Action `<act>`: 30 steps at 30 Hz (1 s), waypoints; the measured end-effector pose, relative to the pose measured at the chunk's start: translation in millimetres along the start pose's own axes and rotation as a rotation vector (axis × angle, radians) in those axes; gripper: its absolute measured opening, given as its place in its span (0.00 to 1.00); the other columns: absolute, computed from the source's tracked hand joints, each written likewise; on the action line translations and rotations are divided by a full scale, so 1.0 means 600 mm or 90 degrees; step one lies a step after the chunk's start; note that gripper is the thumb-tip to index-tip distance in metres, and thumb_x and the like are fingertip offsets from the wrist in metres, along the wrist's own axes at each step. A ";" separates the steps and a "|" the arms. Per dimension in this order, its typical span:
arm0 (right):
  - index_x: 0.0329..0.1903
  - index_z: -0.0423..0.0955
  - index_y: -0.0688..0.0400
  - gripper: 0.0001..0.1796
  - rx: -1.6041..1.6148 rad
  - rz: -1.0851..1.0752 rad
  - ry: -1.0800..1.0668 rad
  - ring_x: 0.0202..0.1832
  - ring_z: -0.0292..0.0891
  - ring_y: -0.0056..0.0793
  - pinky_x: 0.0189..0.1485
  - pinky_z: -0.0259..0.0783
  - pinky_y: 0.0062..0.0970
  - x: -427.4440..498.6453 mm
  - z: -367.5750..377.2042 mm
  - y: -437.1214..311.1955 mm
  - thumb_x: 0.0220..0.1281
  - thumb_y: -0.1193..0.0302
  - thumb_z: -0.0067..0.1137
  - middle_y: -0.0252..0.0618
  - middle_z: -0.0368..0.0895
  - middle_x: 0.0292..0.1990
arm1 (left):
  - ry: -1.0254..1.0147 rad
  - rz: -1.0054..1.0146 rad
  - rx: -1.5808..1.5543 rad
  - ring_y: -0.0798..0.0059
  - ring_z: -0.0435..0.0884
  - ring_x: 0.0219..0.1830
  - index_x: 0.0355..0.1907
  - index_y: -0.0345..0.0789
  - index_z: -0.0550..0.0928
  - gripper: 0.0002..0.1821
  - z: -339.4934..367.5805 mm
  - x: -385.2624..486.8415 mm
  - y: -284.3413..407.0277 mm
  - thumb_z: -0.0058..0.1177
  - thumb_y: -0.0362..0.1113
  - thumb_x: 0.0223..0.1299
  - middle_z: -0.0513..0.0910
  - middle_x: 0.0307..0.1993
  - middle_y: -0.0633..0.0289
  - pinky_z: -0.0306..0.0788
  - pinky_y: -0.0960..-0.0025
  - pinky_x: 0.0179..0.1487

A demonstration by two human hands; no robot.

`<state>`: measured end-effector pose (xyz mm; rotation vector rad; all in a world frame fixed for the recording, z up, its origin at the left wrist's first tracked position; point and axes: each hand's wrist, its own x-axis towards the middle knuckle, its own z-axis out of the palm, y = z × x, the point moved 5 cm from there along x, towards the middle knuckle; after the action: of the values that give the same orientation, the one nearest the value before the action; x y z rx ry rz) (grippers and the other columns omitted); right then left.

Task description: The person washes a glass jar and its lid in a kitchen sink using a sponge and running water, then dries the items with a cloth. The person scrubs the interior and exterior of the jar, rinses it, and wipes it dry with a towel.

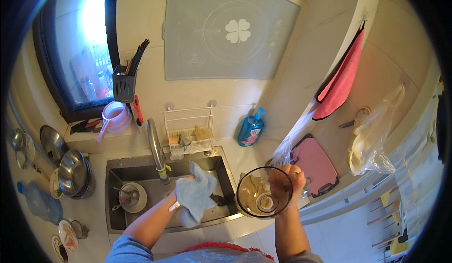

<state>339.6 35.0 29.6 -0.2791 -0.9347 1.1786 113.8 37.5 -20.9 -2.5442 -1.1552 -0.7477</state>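
Observation:
My left hand [190, 177], mostly hidden, is under a light blue cloth [198, 194] draped over the sink's right part. To the right, past the sink's edge, my right hand [295, 182] grips a clear glass bowl or jar [264, 192] with a dark rim by its side; its open mouth faces up toward me. The cloth and the glass are apart. A metal faucet [155, 144] rises behind the sink, left of the cloth. In the steel sink [229, 174], bowls with spoons [132, 196] stand at the left, and a dark item [218, 200] lies beside the cloth.
A blue soap bottle [251, 128] stands behind the sink, right of a white wire rack [189, 132]. Steel bowls [74, 173] and a blue plastic jug [40, 202] are at left. A pink cutting board [314, 164] lies right; a pink cloth [340, 81] hangs above it.

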 end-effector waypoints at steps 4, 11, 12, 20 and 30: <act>0.16 0.54 0.52 0.26 -0.036 -0.040 -0.094 0.22 0.52 0.23 0.24 0.50 0.25 0.015 0.021 -0.025 0.58 0.52 0.54 0.29 0.56 0.16 | 0.042 0.163 0.308 0.71 0.66 0.25 0.25 0.36 0.73 0.09 -0.002 -0.001 0.051 0.51 0.37 0.39 0.64 0.22 0.66 0.57 0.61 0.24; 0.14 0.57 0.58 0.23 -0.250 0.022 -0.269 0.21 0.53 0.25 0.24 0.50 0.26 0.004 0.055 0.002 0.57 0.63 0.57 0.32 0.59 0.16 | -0.103 -0.007 -0.561 0.69 0.76 0.37 0.34 0.35 0.78 0.10 -0.029 0.067 0.047 0.54 0.29 0.46 0.79 0.32 0.60 0.70 0.66 0.40; 0.14 0.57 0.58 0.22 -0.323 0.028 -0.285 0.21 0.54 0.24 0.24 0.50 0.26 0.003 0.066 0.002 0.56 0.65 0.57 0.32 0.59 0.16 | -0.141 -0.088 -0.888 0.69 0.78 0.38 0.35 0.35 0.78 0.11 -0.014 0.080 0.043 0.55 0.28 0.45 0.80 0.33 0.59 0.71 0.69 0.42; 0.14 0.59 0.59 0.19 -0.593 -0.156 -0.245 0.17 0.58 0.30 0.20 0.53 0.27 -0.022 0.073 -0.025 0.46 0.69 0.62 0.36 0.62 0.15 | -0.301 -0.203 -0.819 0.80 0.76 0.29 0.37 0.34 0.79 0.10 0.049 0.064 0.053 0.55 0.32 0.50 0.80 0.25 0.60 0.71 0.70 0.37; 0.14 0.60 0.57 0.20 -0.664 -0.282 -0.429 0.16 0.60 0.33 0.19 0.54 0.29 -0.048 0.117 -0.014 0.41 0.69 0.66 0.37 0.63 0.15 | -0.233 -0.202 -0.829 0.70 0.80 0.35 0.33 0.35 0.81 0.07 0.037 0.038 0.049 0.55 0.33 0.51 0.81 0.29 0.59 0.72 0.69 0.41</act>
<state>290.7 -12.5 63.8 -0.4762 -2.0552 0.2619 156.4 41.9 -27.7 -3.6805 -1.5055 -1.5403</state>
